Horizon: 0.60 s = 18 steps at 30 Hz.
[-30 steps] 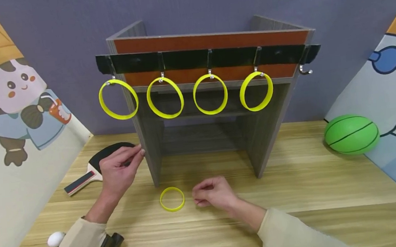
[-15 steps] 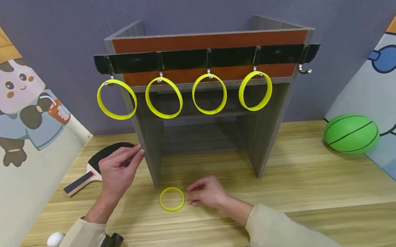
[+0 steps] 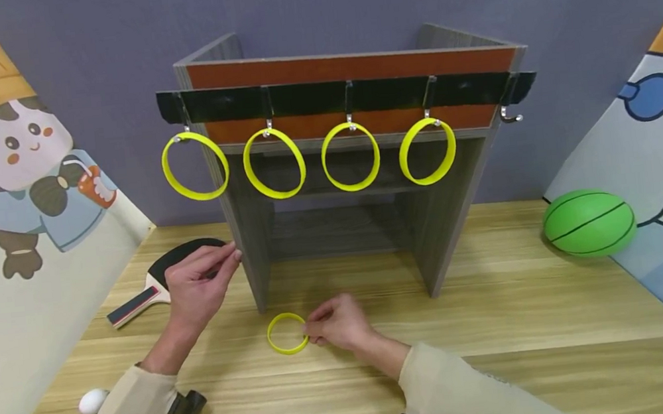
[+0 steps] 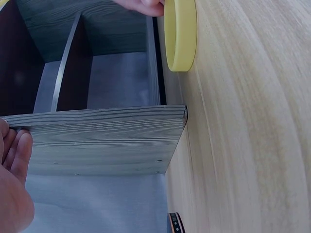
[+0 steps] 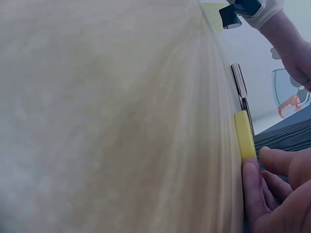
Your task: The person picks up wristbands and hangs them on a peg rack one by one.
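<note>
A yellow ring (image 3: 288, 352) lies on the wooden table in front of a grey shelf unit (image 3: 246, 268). My right hand (image 3: 338, 324) pinches the ring's right side; the fingertips overlap its rim in the head view. Up close in the right wrist view, the thumb and fingers come round the near end of the ring (image 5: 244, 136). At the unit's left side panel, the thumb and fingers of my left hand (image 3: 201, 283) grip the front edge. In the left wrist view those fingers (image 4: 20, 155) bend over that panel edge (image 4: 107, 115).
Several yellow rings (image 3: 201, 196) hang on hooks along a black bar (image 3: 309, 99); the rightmost hook (image 3: 513, 118) is bare. A table tennis paddle (image 3: 137, 306) lies behind the left hand. A green ball (image 3: 588, 223) sits far right, a white ball (image 3: 93, 401) near the left sleeve.
My right hand has moved left across the table to the lying ring's right rim. The left hand stays at the panel edge.
</note>
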### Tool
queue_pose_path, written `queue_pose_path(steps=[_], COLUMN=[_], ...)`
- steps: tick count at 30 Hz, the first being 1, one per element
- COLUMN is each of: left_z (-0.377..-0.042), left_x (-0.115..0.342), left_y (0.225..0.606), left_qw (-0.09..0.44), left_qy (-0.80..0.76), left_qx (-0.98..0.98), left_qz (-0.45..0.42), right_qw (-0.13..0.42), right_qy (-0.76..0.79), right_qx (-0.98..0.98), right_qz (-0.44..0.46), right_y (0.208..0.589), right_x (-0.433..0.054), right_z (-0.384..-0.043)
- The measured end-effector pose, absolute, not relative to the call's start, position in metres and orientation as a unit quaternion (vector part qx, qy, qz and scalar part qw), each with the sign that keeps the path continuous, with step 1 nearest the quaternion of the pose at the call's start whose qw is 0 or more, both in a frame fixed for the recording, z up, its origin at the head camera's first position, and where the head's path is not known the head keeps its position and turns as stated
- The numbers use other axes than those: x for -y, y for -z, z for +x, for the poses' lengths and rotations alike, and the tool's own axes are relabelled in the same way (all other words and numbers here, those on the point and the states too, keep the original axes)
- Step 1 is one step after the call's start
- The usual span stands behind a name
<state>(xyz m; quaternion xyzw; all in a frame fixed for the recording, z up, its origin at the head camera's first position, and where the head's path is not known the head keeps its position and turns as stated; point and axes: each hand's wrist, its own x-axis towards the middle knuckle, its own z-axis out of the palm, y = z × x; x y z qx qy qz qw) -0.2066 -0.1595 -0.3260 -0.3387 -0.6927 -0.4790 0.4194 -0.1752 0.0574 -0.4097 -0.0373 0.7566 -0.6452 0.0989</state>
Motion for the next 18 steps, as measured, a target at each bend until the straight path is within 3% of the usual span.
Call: queue_pose_path(steps=[18], left_z=[-0.2078], left_x=[0.1593], left_y=[0.3280], left_qw=[0.418], left_qy=[0.477], left_qx=[0.697], left_qz=[-0.333], right_qw=[0.095], right_qy=[0.621], right_qx=[-0.778], right_qz=[-0.012], right_y=[0.4117], right_x=[-0.0539], right_z=[-0.1803])
